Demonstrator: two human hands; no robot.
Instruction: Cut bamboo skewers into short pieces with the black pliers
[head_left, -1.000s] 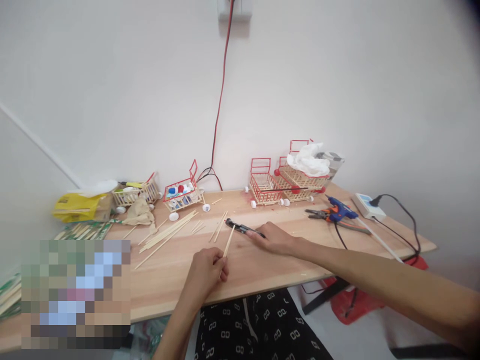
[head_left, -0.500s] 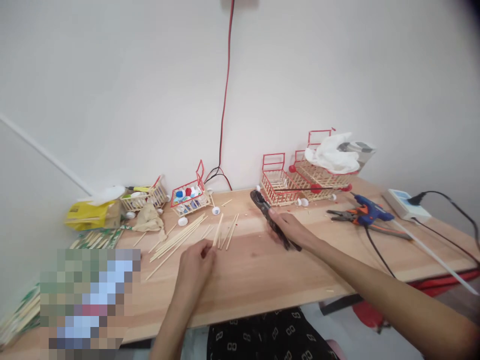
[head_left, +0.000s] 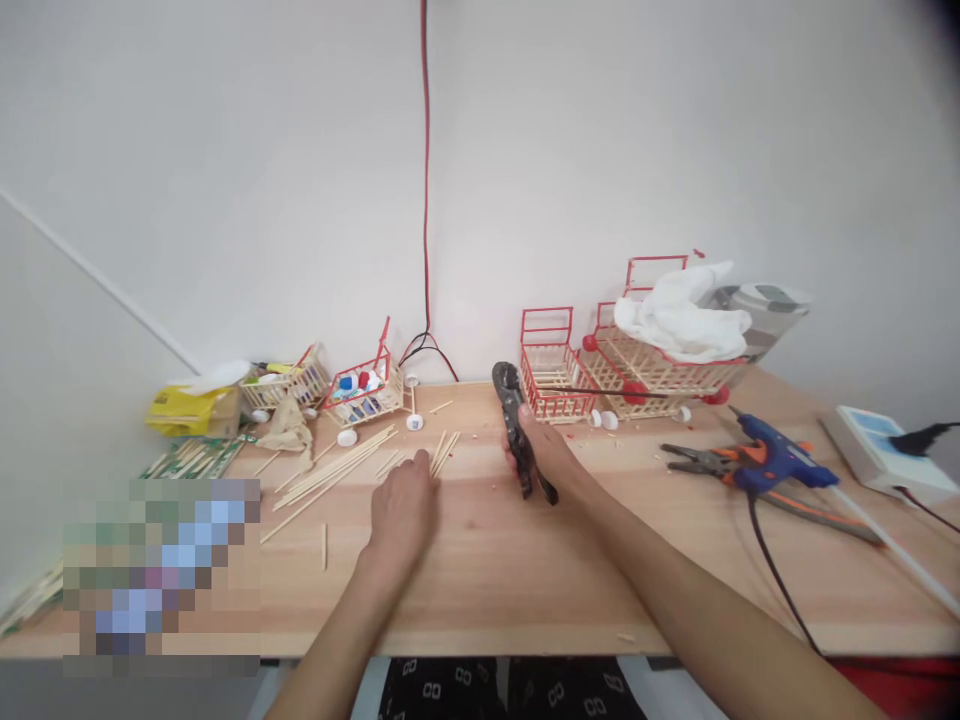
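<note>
My right hand (head_left: 546, 448) is wrapped around black pliers (head_left: 514, 425), their jaws pointing up and away from me above the table. My left hand (head_left: 405, 500) rests low over the tabletop with its fingers curled down. Its fingertips meet the near ends of a few short bamboo sticks (head_left: 448, 452); whether one is pinched is hidden. To the left of that hand a single short stick (head_left: 324, 547) lies alone. Behind it, longer bamboo sticks (head_left: 334, 472) are spread in a loose bundle.
Small stick-built shopping carts (head_left: 364, 400) with white wheels stand along the wall, one holding colourful caps. More carts (head_left: 559, 390) are at right. A blue glue gun (head_left: 784, 455), orange-handled pliers (head_left: 705, 460) and a white power strip (head_left: 892, 450) lie right. A yellow packet (head_left: 180, 410) sits left.
The stick that was upright at my left fingers is gone from there, and a short stick now lies left of the hand. My left hand has shifted to the remaining short sticks. The view has turned slightly.
</note>
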